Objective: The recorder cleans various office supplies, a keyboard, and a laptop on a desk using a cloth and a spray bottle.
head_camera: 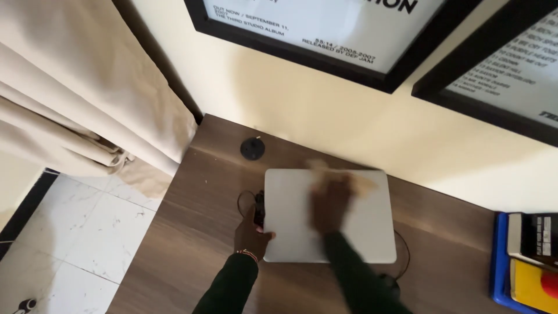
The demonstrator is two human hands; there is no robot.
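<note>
1. Closed silver laptop (pixel 328 215): flat, smooth, rounded corners; lies mid-bench, toward 3 o'clock of the round cable port (pixel 253 149).
2. Left hand (pixel 253 234): fingers curled on the laptop's 9 o'clock edge, gripping it.
3. Right hand (pixel 331 200): blurred on the lid, seemingly with a pale cloth (pixel 354 181); grip unclear.
4. Judgement: steadying that edge firmly, with light, even strokes, suits wiping.
5. Bench (pixel 192 232): dark wood-grain, matte.

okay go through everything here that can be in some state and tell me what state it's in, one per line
Laptop: lid closed, flat on the desk.
Left hand: gripping the laptop's left edge.
Right hand: on the lid, motion-blurred.
Curtain: gathered to the left.
Black cable: beside the laptop's left edge.
</note>
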